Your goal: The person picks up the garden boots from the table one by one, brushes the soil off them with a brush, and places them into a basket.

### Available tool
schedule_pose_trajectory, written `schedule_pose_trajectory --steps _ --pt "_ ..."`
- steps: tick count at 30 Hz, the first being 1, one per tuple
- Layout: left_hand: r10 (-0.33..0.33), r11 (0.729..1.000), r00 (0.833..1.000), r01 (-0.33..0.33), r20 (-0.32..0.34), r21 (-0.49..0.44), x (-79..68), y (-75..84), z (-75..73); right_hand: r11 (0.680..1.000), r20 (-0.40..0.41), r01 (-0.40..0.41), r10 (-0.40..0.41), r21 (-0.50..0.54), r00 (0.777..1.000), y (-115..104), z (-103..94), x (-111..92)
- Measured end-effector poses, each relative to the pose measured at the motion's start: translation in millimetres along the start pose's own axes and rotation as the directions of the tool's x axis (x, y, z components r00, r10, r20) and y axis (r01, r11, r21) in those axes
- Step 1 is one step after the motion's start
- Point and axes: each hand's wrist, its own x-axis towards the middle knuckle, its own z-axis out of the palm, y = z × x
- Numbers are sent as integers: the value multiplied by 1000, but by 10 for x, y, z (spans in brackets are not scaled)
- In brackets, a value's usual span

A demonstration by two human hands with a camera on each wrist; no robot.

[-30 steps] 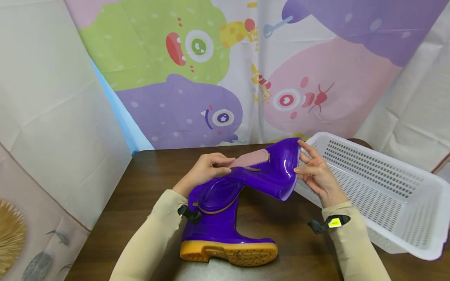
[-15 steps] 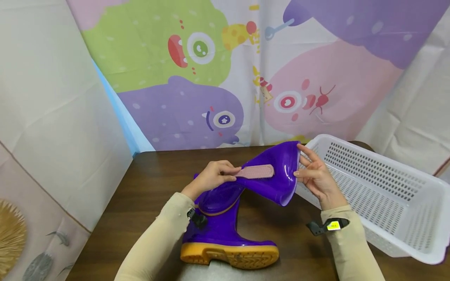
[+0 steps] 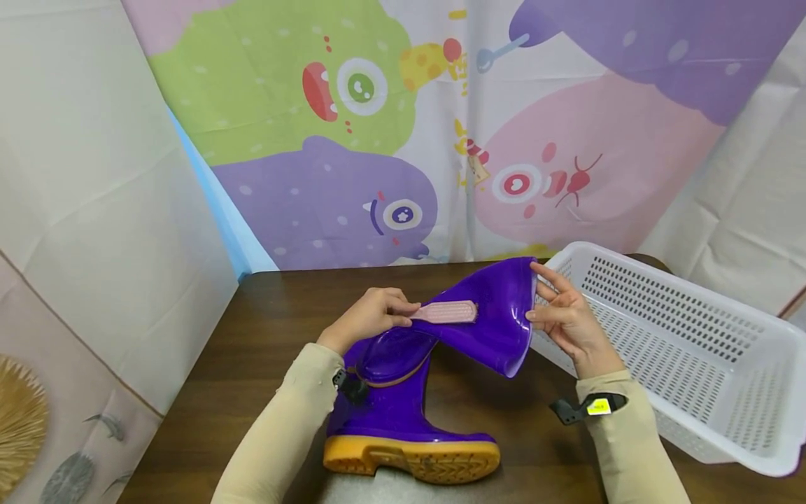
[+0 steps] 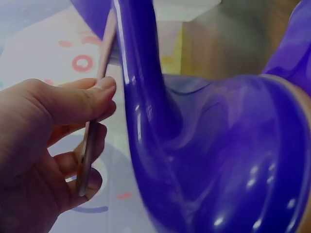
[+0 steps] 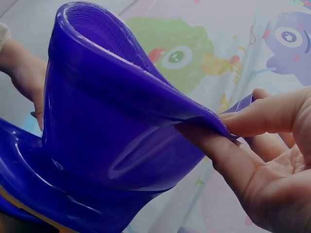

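Observation:
A pink long-handled brush (image 3: 448, 312) lies with its flat head against the shaft of a purple rubber boot (image 3: 497, 308). My left hand (image 3: 371, 315) pinches its handle between thumb and fingers; in the left wrist view the brush (image 4: 99, 73) shows edge-on beside the boot (image 4: 204, 165). My right hand (image 3: 569, 325) pinches the boot's top rim between thumb and fingers. The right wrist view shows that opening (image 5: 99, 29) and the right hand (image 5: 262, 160) at the rim. A second purple boot (image 3: 384, 413) with a yellow sole stands on the table underneath, partly covered by the first.
A white perforated plastic basket (image 3: 667, 451) stands at the right of the brown wooden table (image 3: 264, 378), close to my right hand. Behind the table hangs a cartoon-printed curtain (image 3: 277, 210). A pale cloth (image 3: 94, 175) hangs at the left.
My left hand has turned the brush flatter onto the boot shaft, moved it right, then slid it slightly back left. The shaft's opening has tipped a little lower; my right hand keeps its hold.

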Motion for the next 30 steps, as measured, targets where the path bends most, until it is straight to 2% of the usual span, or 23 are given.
schedule_pose_trajectory --steps 4,15,19,25,30 --pt "-39 998 999 39 18 42 -30 -9 -69 1000 -3 -3 3 -8 1000 -4 0 2" --pt "-99 990 994 94 40 100 -75 -16 -193 999 16 -10 10 37 1000 -1 -18 6" --pt "-133 985 990 127 50 118 -92 -5 -241 1000 2 -6 6 10 1000 -1 -24 5" --pt "-167 981 985 161 50 106 -140 -28 -298 1000 14 -1 1 28 1000 -6 -16 7" --pt "-213 976 977 213 1 37 -220 -61 -393 999 26 13 -14 53 1000 -19 -31 -2"
